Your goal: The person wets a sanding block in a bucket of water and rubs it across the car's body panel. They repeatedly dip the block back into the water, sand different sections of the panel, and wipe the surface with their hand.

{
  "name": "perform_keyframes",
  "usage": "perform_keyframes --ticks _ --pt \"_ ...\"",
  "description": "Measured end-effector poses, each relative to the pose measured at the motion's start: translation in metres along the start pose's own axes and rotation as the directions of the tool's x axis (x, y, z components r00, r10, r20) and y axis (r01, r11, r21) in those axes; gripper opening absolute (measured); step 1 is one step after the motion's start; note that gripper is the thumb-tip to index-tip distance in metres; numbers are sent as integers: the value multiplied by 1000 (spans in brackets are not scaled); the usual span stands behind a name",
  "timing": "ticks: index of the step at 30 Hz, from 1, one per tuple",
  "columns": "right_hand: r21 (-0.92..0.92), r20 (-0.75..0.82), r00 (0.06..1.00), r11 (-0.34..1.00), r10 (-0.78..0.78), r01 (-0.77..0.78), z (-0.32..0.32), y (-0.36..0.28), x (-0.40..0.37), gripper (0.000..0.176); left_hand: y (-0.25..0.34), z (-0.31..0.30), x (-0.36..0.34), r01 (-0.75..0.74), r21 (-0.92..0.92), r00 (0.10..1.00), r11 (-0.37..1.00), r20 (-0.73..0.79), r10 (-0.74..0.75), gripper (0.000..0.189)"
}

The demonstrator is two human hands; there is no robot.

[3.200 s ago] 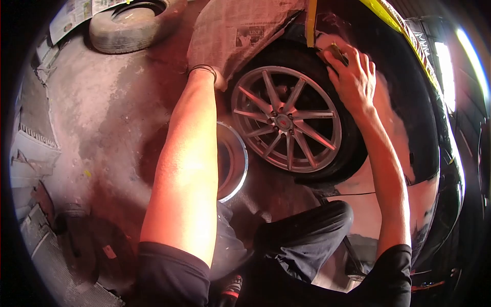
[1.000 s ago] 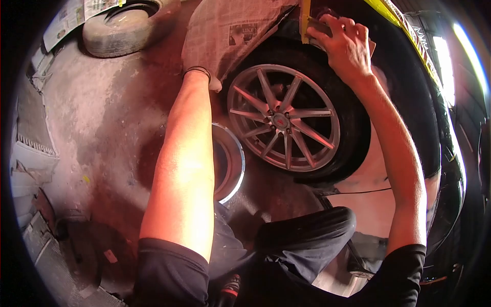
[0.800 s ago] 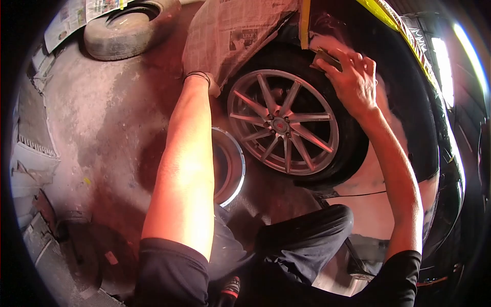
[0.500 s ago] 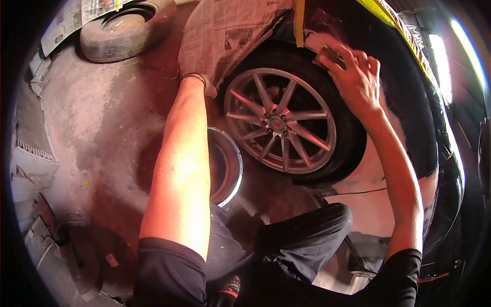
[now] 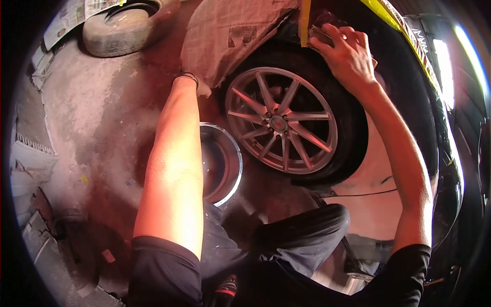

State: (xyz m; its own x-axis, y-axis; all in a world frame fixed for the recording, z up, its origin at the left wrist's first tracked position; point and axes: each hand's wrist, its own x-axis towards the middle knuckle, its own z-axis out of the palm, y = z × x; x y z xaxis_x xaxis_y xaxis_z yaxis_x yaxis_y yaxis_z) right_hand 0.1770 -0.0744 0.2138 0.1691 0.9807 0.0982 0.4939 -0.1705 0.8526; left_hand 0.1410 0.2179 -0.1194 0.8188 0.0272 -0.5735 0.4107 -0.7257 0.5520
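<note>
My right hand (image 5: 350, 56) is closed round a flat sanding block (image 5: 321, 35), mostly covered by the fingers. It is against the car's panel above the tire (image 5: 353, 138), close to a strip of yellow tape (image 5: 305, 23). My left arm reaches forward, and my left hand (image 5: 203, 89) is at the lower edge of the newspaper sheet (image 5: 215, 38); its fingers are largely out of sight. Between my arms is the silver multi-spoke wheel (image 5: 277, 123). Pale, bare-looking patches (image 5: 365, 187) show on the dark bodywork.
A basin-like round thing with a bright rim (image 5: 239, 171) lies beside my left forearm. A loose tire (image 5: 115, 38) rests on the stained floor (image 5: 66, 133) at the upper left. More yellow tape (image 5: 384, 13) edges the car at the upper right. My bent knee (image 5: 332, 220) is below the wheel.
My right hand has moved slightly up along the panel with the sanding block. My left hand and forearm have shifted slightly left.
</note>
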Motion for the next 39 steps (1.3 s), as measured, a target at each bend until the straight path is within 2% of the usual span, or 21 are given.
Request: perform_keyframes --ticks 1,4,6,9,11,14,16,18,19,22,25,28,31,34,35,36,39 --pt "-2 4 1000 1000 -2 2 5 -2 6 45 2 0 -6 -20 -50 999 999 -39 18 42" --pt "19 1 1000 1000 1 -1 -6 3 -12 45 -9 -1 7 -16 6 1000 1000 15 16 42" --pt "0 42 999 1000 2 -2 -18 6 -30 45 -17 -3 8 -8 3 999 1000 -31 8 42" --pt "10 34 999 1000 1 -2 -7 -1 -12 46 -13 -6 1 -26 92 996 995 -88 34 46" --pt "33 37 999 999 6 -7 3 -13 7 49 6 -7 -18 -3 -26 999 1000 -43 2 46" --pt "37 -1 1000 999 17 -17 2 -7 -7 50 -4 0 7 -14 14 1000 1000 -13 14 47" --pt "22 31 1000 1000 6 -7 -15 -8 -23 48 -6 -3 6 -28 38 1000 999 1 28 47" --pt "37 47 999 999 9 -11 -15 -7 -28 47 -10 -3 7 -43 112 996 993 -68 51 45" --pt "35 -17 1000 999 -17 18 -10 -4 -19 45 -9 -5 7 -47 159 993 986 -102 64 44" --pt "-1 -89 991 995 99 -99 17 -13 13 45 -3 -3 13 17 19 1000 1000 -4 -17 44" --pt "8 -87 988 992 129 -129 9 -30 -12 38 -1 0 9 40 -69 997 997 67 -36 49" --pt "14 -82 988 992 129 -128 -2 -31 -25 34 4 -6 4 -81 125 995 989 -43 87 57" --pt "18 -96 982 986 165 -164 9 -18 1 36 12 -2 8 -22 74 1000 997 14 21 57" --pt "4 -139 976 986 168 -169 -1 -17 -17 37 9 5 11 0 45 999 999 50 -2 57" --pt "21 -133 966 975 222 -221 -14 -18 -37 38 -1 3 9 -19 52 999 998 31 18 58" --pt "-2 -86 966 969 246 -247 -31 -18 -61 38 -5 1 5 -40 60 999 997 16 39 58" --pt "20 -44 956 957 289 -289 -54 -16 -102 39 -2 -15 -4 37 77 995 996 85 -43 64"
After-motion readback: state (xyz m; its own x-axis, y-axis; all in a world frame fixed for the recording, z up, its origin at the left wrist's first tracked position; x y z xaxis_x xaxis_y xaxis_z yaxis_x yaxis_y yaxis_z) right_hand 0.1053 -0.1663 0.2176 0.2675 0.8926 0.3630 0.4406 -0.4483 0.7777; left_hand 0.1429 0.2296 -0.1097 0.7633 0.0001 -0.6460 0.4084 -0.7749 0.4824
